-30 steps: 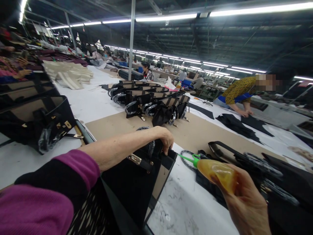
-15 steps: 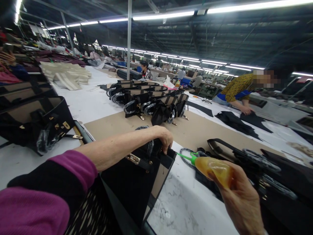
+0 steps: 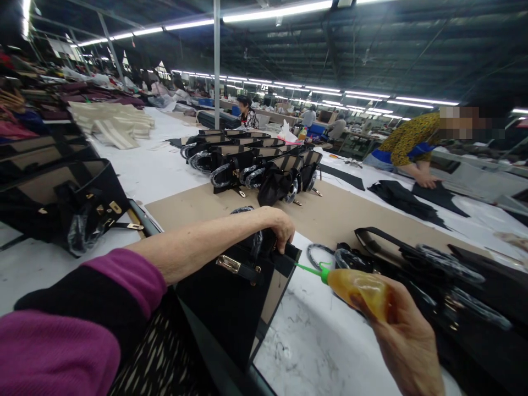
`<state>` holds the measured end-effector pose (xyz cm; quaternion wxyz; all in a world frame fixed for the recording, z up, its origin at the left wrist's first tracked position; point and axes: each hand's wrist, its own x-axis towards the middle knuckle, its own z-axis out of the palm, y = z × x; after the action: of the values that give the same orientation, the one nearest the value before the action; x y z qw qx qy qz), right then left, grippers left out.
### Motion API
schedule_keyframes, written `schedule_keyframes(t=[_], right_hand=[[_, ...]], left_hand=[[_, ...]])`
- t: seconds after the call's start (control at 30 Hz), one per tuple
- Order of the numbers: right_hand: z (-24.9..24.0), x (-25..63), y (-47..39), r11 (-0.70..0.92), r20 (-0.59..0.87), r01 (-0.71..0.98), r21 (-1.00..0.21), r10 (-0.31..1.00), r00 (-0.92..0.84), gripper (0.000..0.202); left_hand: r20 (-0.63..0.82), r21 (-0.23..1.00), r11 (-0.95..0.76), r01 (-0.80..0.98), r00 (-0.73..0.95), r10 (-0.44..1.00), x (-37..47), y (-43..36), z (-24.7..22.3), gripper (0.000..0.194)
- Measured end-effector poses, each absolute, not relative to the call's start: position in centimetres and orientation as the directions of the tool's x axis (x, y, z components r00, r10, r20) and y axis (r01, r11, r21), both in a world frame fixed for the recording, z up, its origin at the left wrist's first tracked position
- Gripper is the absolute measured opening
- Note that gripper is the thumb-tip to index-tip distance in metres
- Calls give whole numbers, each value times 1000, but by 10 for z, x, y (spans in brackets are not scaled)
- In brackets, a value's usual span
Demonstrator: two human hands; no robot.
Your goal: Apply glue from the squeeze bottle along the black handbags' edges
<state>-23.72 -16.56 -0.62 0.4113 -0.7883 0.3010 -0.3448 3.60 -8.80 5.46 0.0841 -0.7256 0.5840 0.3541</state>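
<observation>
A black handbag [image 3: 226, 313] with a beige side panel stands in front of me at the table's edge. My left hand [image 3: 282, 228] grips its top edge near the corner, fingers curled over the rim. Gold hardware [image 3: 229, 264] shows on the bag's front, and its handle [image 3: 256, 245] is wrapped in clear plastic. My right hand [image 3: 406, 324] is wrapped round a squeeze bottle [image 3: 357, 286] of amber liquid. The bottle's thin green nozzle [image 3: 307, 268] points left, its tip at the bag's upper side edge.
Several black handbags [image 3: 247, 159] stand on brown board [image 3: 330, 214] mid-table. More bags [image 3: 53, 203] stand at left, others [image 3: 449, 286] lie at right. Cream strips [image 3: 111, 121] lie farther back. A co-worker [image 3: 412, 143] bends over black pieces [image 3: 441, 198] across the table.
The view has shifted slightly. The nozzle tip stays at the bag's side edge, and both hands keep their holds. The co-worker's hands have moved a little over the black pieces.
</observation>
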Motion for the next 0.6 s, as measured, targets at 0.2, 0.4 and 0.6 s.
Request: schedule_keyframes(t=[0.2,0.4,0.6], right_hand=[[2,-233,-162,-449,286,-196,-872,-791,540,59],[-2,-234,-160,-411,245,-181,-893,-784,570,58],[-9,-236,-161,-359,187,-181,-916,-779,599,58]], left_hand=[[-598,310,-343,-887,98,-795,35,-86,55,49],[-607,293,-348,-891,108,-788,34,-85,56,52],[-600,267,-294,-918,80,-796,31,-84,58,44]])
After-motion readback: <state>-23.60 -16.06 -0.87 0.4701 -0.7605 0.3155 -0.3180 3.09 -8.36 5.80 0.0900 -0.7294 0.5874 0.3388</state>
